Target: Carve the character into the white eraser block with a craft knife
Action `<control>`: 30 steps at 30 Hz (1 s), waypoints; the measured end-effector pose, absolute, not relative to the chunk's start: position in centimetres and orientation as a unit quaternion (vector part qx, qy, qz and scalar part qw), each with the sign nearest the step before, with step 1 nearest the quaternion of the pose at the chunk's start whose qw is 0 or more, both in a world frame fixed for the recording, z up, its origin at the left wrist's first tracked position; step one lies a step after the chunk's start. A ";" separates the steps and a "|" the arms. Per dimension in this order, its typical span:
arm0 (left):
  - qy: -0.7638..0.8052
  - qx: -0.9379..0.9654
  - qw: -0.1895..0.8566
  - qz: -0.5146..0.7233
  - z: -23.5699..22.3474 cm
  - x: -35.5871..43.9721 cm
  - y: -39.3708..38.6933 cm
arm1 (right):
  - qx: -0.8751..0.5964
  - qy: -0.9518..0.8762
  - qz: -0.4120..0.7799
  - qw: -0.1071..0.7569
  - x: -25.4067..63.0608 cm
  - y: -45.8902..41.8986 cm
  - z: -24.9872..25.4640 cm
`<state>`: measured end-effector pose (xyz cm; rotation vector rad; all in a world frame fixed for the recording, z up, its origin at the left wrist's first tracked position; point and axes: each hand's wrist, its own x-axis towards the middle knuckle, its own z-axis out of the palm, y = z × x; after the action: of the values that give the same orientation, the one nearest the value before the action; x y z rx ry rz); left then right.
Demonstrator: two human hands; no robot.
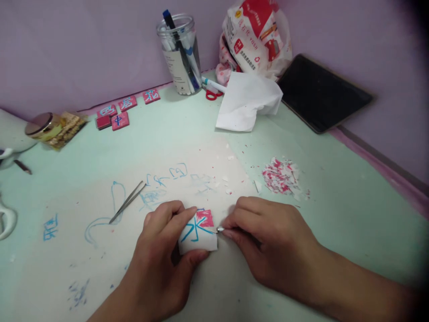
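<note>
My left hand is closed around a small square carving block, its thumb on the near edge and fingers on the far side. The block has a white face with a blue drawn character, and a pink patch shows at its upper right. My right hand pinches a thin carving knife, whose metal tip meets the block's right edge. Most of the knife is hidden in the fingers. Left of my left hand lies a pair of metal tweezers. Pink and white shavings are heaped beyond my right hand.
Several pink carved tiles lie near the wall. At the back stand a jar of pens and a plastic package, with red-handled scissors, crumpled white paper and a dark tablet nearby. A snack packet lies left.
</note>
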<state>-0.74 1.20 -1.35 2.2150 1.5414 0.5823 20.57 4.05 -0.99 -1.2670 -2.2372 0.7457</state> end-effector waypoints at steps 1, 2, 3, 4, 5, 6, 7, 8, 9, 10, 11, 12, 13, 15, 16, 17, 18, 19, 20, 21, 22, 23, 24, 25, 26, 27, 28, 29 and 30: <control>0.548 0.788 0.191 0.207 -1.3 -0.7 1.2 | -0.460 -0.816 0.261 0.231 20.6 4.0 -1.0; 0.548 0.788 0.192 0.206 -1.3 -0.7 1.2 | -0.459 -0.821 0.249 0.233 20.6 4.0 -1.0; 0.548 0.788 0.192 0.204 -1.3 -0.7 1.2 | -0.457 -0.826 0.233 0.235 20.6 4.0 -1.0; 0.548 0.788 0.193 0.202 -1.2 -0.7 1.2 | -0.456 -0.831 0.214 0.236 20.6 4.0 -1.1; 0.548 0.788 0.193 0.202 -1.2 -0.7 1.2 | -0.454 -0.837 0.191 0.237 20.6 3.9 -1.1; 0.549 0.788 0.194 0.201 -1.1 -0.7 1.2 | -0.452 -0.844 0.164 0.237 20.5 3.9 -1.1; 0.549 0.787 0.194 0.202 -1.1 -0.6 1.2 | -0.448 -0.851 0.136 0.237 20.4 3.8 -1.0; 0.549 0.787 0.195 0.203 -1.1 -0.6 1.2 | -0.444 -0.858 0.109 0.234 20.3 3.7 -1.0; 0.549 0.787 0.194 0.203 -1.1 -0.6 1.2 | -0.441 -0.863 0.082 0.234 20.1 3.5 -1.0; 0.549 0.787 0.194 0.203 -1.1 -0.6 1.2 | -0.439 -0.865 0.060 0.235 20.0 3.4 -1.0; 0.550 0.787 0.193 0.204 -1.1 -0.6 1.2 | -0.443 -0.864 0.041 0.236 19.8 3.2 -1.0; 0.550 0.786 0.193 0.204 -1.1 -0.6 1.2 | -0.450 -0.860 0.027 0.240 19.7 3.1 -1.0; 0.550 0.787 0.193 0.205 -1.1 -0.6 1.3 | -0.456 -0.855 0.018 0.245 19.7 3.0 -1.0; 0.548 0.787 0.194 0.207 -1.0 -0.6 1.3 | -0.462 -0.848 0.031 0.258 19.8 2.9 -1.0; 0.547 0.787 0.195 0.208 -1.0 -0.6 1.3 | -0.461 -0.845 0.049 0.266 20.0 3.0 -1.0; 0.547 0.787 0.197 0.208 -1.0 -0.6 1.3 | -0.456 -0.843 0.070 0.275 20.1 3.0 -1.0; 0.546 0.787 0.200 0.207 -0.9 -0.6 1.3 | -0.452 -0.842 0.090 0.281 20.2 3.0 -0.9; 0.546 0.786 0.202 0.206 -0.9 -0.6 1.4 | -0.449 -0.841 0.105 0.284 20.3 3.1 -0.9; 0.547 0.785 0.206 0.205 -0.9 -0.6 1.4 | -0.448 -0.839 0.113 0.286 20.4 3.1 -0.9; 0.546 0.785 0.207 0.206 -0.8 -0.6 1.4 | -0.449 -0.839 0.115 0.285 20.5 3.1 -0.9; 0.546 0.785 0.207 0.207 -0.8 -0.6 1.3 | -0.449 -0.839 0.117 0.283 20.5 3.1 -0.8; 0.547 0.785 0.207 0.207 -0.8 -0.6 1.3 | -0.450 -0.839 0.117 0.281 20.5 3.1 -0.8; 0.547 0.784 0.208 0.206 -0.8 -0.6 1.3 | -0.452 -0.839 0.118 0.280 20.4 3.0 -0.9; 0.548 0.784 0.210 0.205 -0.8 -0.5 1.3 | -0.453 -0.839 0.119 0.279 20.4 3.0 -0.9; 0.548 0.783 0.211 0.203 -0.9 -0.5 1.3 | -0.454 -0.839 0.119 0.277 20.4 3.0 -1.0; 0.548 0.783 0.212 0.202 -0.9 -0.5 1.3 | -0.454 -0.839 0.119 0.275 20.4 3.0 -1.0; 0.548 0.783 0.212 0.203 -0.9 -0.5 1.3 | -0.456 -0.839 0.118 0.273 20.4 3.0 -1.1; 0.548 0.783 0.210 0.205 -0.9 -0.5 1.3 | -0.457 -0.840 0.118 0.269 20.5 3.0 -1.1; 0.548 0.784 0.208 0.207 -0.9 -0.5 1.3 | -0.457 -0.841 0.117 0.265 20.5 3.0 -1.1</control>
<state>-0.49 1.28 -0.87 2.1814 1.5255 0.5750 20.47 2.98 -1.13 -1.2340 -2.2721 0.3160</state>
